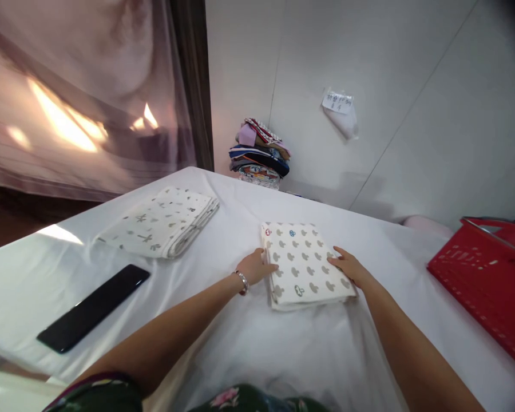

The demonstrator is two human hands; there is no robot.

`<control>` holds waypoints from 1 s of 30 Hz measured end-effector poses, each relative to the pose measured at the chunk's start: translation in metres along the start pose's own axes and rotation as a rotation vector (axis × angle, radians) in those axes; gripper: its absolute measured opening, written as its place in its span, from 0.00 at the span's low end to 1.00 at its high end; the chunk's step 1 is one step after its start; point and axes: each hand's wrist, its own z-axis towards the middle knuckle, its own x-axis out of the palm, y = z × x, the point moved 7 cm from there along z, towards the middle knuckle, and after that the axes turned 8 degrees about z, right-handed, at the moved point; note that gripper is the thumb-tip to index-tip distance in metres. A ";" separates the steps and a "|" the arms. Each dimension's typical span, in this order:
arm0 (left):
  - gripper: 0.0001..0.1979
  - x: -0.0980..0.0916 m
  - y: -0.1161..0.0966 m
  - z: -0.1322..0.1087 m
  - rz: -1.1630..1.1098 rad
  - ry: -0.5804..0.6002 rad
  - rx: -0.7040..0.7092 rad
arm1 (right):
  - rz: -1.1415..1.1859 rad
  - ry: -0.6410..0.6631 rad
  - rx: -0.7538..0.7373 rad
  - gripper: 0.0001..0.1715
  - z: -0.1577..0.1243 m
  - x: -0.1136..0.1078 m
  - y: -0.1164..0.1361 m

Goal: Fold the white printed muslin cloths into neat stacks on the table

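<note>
A folded white cloth (pixel 302 263) printed with grey mushroom shapes lies on the white-covered table in front of me. My left hand (pixel 257 267), with a silver bracelet at its wrist, grips the cloth's left edge, thumb on top. On the opposite side, my right hand (pixel 347 268) holds the right edge, its thumb also over the upper face. The fingers beneath or beside the edges are partly hidden. To the left lies a second folded white cloth (pixel 161 220) with a sparse grey print, apart from both hands.
A black phone-like slab (pixel 94 308) lies at left on the white sheet (pixel 223 343). A red basket (pixel 489 280) stands at right. Folded clothes (pixel 260 153) are stacked beyond the far edge, by the wall. A pinkish curtain (pixel 90 103) hangs at left.
</note>
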 end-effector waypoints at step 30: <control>0.16 -0.031 -0.018 0.053 0.168 -0.418 0.342 | -0.659 0.237 -0.715 0.32 -0.117 0.135 0.075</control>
